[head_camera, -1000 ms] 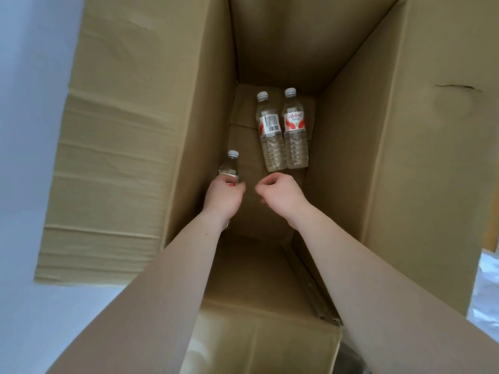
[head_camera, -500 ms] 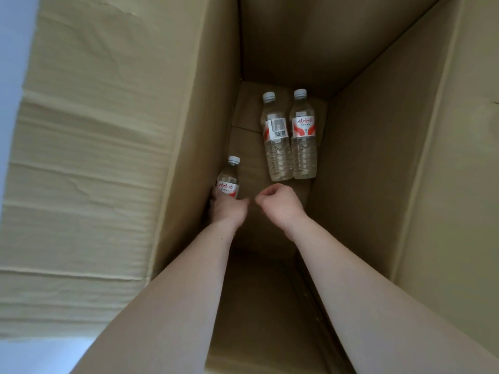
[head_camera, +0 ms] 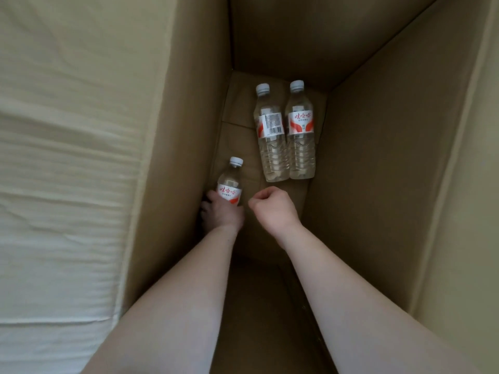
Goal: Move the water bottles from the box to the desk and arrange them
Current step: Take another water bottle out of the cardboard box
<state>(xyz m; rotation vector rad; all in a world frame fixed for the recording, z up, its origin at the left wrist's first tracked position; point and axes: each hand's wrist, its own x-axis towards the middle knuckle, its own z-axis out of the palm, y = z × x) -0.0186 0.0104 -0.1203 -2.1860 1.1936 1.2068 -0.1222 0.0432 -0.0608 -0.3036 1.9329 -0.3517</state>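
Left hand (head_camera: pixel 222 213) is gripping the near bottle (head_camera: pixel 230 184) low at the box's (head_camera: pixel 378 157) 9 o'clock wall, risking a snag lifting out, while right hand (head_camera: pixel 272 205) is hanging clenched and empty, two bottles (head_camera: pixel 286 136) lying flat at 12 o'clock.

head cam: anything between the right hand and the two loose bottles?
Nothing: only bare box floor separates the right hand from the two lying bottles, seen in the head view.

Three clear plastic water bottles, white-capped, red-and-white labelled, in tall brown cardboard box (head_camera: pixel 378 157): two (head_camera: pixel 272 136) (head_camera: pixel 301 133) laid touching near far wall; third (head_camera: pixel 229 184) against left wall.
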